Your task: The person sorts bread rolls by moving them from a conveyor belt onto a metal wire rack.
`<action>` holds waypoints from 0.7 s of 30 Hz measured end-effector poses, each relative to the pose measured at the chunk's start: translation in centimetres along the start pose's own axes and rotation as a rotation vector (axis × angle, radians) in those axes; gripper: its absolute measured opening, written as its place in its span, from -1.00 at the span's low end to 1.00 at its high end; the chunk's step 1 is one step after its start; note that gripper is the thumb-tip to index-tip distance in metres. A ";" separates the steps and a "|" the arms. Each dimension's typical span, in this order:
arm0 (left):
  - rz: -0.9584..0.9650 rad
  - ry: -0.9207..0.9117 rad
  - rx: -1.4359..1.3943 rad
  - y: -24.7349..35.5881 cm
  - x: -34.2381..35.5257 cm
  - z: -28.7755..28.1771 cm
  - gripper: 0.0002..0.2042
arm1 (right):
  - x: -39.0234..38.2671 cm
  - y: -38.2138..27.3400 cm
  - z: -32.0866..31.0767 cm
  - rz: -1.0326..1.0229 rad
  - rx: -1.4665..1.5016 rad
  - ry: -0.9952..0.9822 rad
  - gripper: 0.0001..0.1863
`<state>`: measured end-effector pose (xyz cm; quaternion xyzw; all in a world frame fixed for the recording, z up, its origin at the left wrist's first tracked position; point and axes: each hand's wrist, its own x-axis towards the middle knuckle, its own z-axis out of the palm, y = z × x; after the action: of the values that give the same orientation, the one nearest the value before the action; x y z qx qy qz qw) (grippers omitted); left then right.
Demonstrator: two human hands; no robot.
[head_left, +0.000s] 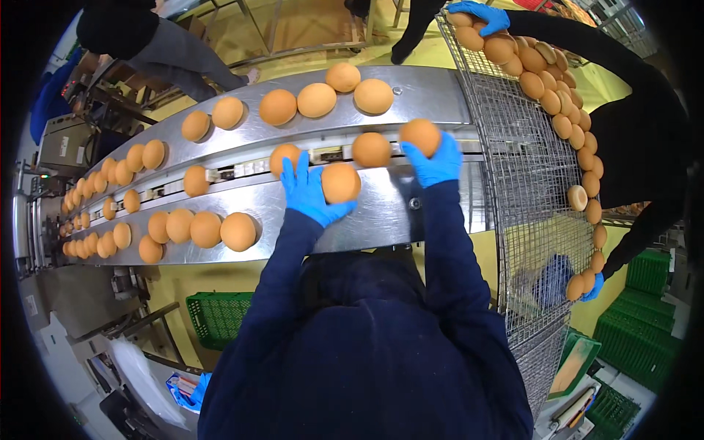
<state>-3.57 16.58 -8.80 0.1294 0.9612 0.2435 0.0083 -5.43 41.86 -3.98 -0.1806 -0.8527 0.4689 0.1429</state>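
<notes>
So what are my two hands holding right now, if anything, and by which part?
Your left hand has a round brown bun, cupped at its left and near edges. Your right hand has another bun, held at its near and right edges.

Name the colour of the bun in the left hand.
Golden brown; the bun shows best in the head view.

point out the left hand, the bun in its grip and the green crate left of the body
left hand (306,196): head view, back of the blue glove
bun (341,182): head view, middle of its brown top
green crate (218,320): head view, middle of its slotted surface
</notes>
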 end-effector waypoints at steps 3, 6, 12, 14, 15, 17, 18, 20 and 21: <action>0.130 -0.037 0.017 0.7 -2.2 1.6 0.00 | 1.3 2.8 -3.2 0.092 -0.602 0.247 -0.24; 0.163 -0.055 0.015 1.9 -2.5 2.2 0.06 | 1.3 5.7 -2.9 0.164 -0.952 0.090 -0.22; 0.237 -0.079 0.057 2.7 -2.0 1.8 0.00 | -7.5 -0.6 0.0 -0.411 -0.453 -0.286 -0.31; 0.191 -0.244 0.137 3.0 -1.5 1.4 -0.07 | -10.6 -0.6 1.4 -0.553 -0.479 -0.385 -0.28; 0.176 -0.315 0.157 3.0 -1.2 1.1 -0.10 | -10.9 0.2 1.9 -0.600 -0.486 -0.356 -0.25; 0.269 -0.320 0.136 2.6 -0.6 0.0 -0.14 | -9.7 0.4 2.0 -0.508 -0.457 -0.418 -0.25; 0.309 -0.328 0.128 2.5 -0.6 -0.2 -0.17 | -9.1 0.6 1.8 -0.460 -0.435 -0.455 -0.25; 0.335 -0.347 0.058 2.6 -0.6 0.3 -0.20 | -7.2 0.8 0.2 -0.317 -0.479 -0.498 -0.25; 0.349 -0.353 0.030 2.7 -0.3 0.1 -0.21 | -5.9 0.6 -0.8 -0.249 -0.494 -0.516 -0.25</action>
<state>-2.63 18.88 -7.61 0.3339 0.9115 0.2006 0.1319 0.25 40.16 -4.56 0.0194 -0.9635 0.2580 -0.0685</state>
